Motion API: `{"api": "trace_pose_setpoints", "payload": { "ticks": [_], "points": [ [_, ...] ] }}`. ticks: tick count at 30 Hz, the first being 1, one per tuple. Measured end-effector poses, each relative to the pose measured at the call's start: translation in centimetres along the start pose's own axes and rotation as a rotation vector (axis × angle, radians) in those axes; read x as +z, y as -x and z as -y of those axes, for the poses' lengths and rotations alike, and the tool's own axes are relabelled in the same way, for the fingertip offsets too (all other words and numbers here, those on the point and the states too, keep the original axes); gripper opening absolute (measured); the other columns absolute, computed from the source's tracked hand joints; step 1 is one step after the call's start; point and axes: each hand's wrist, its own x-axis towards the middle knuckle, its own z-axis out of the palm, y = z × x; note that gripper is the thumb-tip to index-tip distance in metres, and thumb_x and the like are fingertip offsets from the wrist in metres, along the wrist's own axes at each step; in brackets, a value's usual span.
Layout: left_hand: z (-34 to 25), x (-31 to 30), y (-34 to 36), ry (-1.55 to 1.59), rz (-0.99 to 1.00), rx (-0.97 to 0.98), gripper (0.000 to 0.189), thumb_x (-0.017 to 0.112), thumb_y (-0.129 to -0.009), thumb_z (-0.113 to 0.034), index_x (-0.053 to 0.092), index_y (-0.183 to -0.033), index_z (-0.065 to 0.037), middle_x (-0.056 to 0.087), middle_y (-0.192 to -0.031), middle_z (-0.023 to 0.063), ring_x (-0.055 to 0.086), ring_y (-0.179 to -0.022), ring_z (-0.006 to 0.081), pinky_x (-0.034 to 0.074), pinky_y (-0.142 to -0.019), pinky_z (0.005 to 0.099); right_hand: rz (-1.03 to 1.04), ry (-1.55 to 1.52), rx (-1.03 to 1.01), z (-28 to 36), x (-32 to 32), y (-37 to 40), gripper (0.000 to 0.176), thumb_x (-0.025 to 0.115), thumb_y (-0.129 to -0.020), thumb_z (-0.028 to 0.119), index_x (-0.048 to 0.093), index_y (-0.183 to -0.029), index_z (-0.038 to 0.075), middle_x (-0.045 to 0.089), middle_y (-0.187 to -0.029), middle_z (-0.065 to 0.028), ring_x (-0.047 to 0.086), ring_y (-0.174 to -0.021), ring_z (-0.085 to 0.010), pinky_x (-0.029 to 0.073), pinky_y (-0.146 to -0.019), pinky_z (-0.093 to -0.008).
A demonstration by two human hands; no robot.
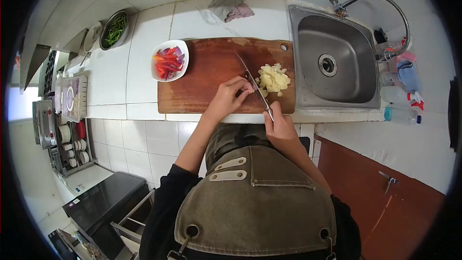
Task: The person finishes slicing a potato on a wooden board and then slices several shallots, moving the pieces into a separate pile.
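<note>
A knife (257, 90) is gripped by its handle in my right hand (281, 127), its blade slanting up and left over the wooden cutting board (207, 77). My left hand (232, 95) is closed beside the blade, fingertips pressed together over a small piece that I cannot make out. To the right of the blade lies a pile of pale yellow slices (273, 78). A white bowl (155, 71) with sliced red chilies (168, 62) and purple onion pieces sits on the board's upper left corner.
Right of the board is a steel sink (308, 43) with a flexible faucet (402, 14). Several bottles (406, 114) stand beyond it. A bowl of green chilies (115, 30) and a clear plastic container (74, 98) are at left. A cloth (239, 12) hangs at the wall.
</note>
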Motion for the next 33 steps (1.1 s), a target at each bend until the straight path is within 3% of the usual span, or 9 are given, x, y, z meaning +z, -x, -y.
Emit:
{"api": "trace_pose_setpoints", "payload": {
  "ticks": [11, 14, 26, 33],
  "points": [
    [0.2, 0.1, -0.2, -0.029, -0.006, 0.046, 0.012, 0.07, -0.083, -0.001, 0.065, -0.092, 0.004, 0.065, -0.092, 0.0148, 0.066, -0.083, 0.0318, 0.054, -0.073, 0.0369, 0.015, 0.047, 0.013, -0.7, 1.6, -2.0, 0.019, 0.05, -0.098, 0.017, 0.039, -0.104, 0.003, 0.06, -0.068, -0.0296, 0.06, -0.068, -0.0521, 0.044, -0.062, -0.061],
    [-0.1, 0.1, 0.0, -0.035, -0.007, 0.035, 0.011, 0.07, -0.083, -0.001, 0.065, -0.092, 0.003, 0.067, -0.094, 0.0125, 0.067, -0.086, 0.0278, 0.053, -0.073, 0.0347, 0.009, 0.002, -0.007, -0.9, 1.3, -1.9, 0.018, 0.049, -0.099, 0.017, 0.039, -0.104, 0.003, 0.06, -0.068, -0.0291, 0.061, -0.068, -0.0514, 0.044, -0.061, -0.0604],
    [-0.1, 0.0, -0.1, -0.031, 0.002, 0.021, 0.012, 0.07, -0.084, -0.002, 0.064, -0.092, 0.005, 0.065, -0.092, 0.0146, 0.066, -0.082, 0.0317, 0.054, -0.071, 0.0362, -0.003, -0.026, -0.03, -0.4, 0.4, -0.7, 0.018, 0.051, -0.098, 0.015, 0.04, -0.105, 0.002, 0.06, -0.068, -0.029, 0.06, -0.068, -0.0517, 0.044, -0.06, -0.0598],
    [-0.3, 0.0, 0.1, -0.045, 0.007, -0.011, 0.009, 0.07, -0.083, 0.0, 0.066, -0.091, 0.003, 0.067, -0.094, 0.0132, 0.067, -0.086, 0.0286, 0.053, -0.075, 0.0358, 0.016, -0.043, -0.025, -0.8, 0.7, -1.7, 0.018, 0.05, -0.098, 0.016, 0.04, -0.104, 0.002, 0.059, -0.066, -0.0287, 0.06, -0.067, -0.0521, 0.044, -0.06, -0.0602]
  ]
}}
